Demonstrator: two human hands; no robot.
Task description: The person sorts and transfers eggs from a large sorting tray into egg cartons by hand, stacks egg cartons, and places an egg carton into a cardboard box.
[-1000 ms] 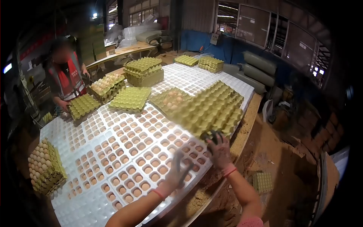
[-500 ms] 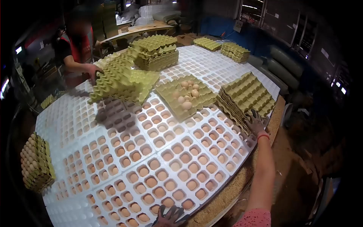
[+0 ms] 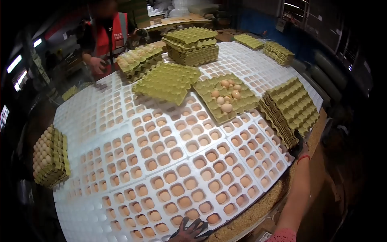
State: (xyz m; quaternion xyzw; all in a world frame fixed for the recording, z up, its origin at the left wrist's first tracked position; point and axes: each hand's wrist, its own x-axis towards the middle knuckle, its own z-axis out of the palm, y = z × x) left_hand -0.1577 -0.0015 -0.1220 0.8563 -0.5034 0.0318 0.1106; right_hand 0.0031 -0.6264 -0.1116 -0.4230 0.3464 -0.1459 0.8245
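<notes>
My left hand [image 3: 189, 233], in a dark-fingered glove, rests with spread fingers on white foam trays [image 3: 187, 155] at the near edge. Brown eggs sit in many of their square pockets. At the right edge, my gloved right hand [image 3: 299, 149] is closed around the near lower corner of a tilted stack of yellow-green egg trays [image 3: 292, 105]; some of its fingers are hidden. Left of that stack lies one pulp egg tray [image 3: 213, 113] holding several loose eggs [image 3: 226, 107], some of which look cracked.
Across the table stands a co-worker in a red vest [image 3: 117, 36], beside an egg-filled tray stack [image 3: 139, 58]. An empty tray [image 3: 167, 82] lies nearby. More tray stacks stand at the back [image 3: 191, 46] and the left edge [image 3: 50, 157]. Sawdust-like litter [image 3: 258, 209] borders the foam.
The co-worker has set the tilted trays down and let go; an egg-filled stack and a flat empty tray now show there. My right hand has slid lower on its stack's corner. The view has shifted left.
</notes>
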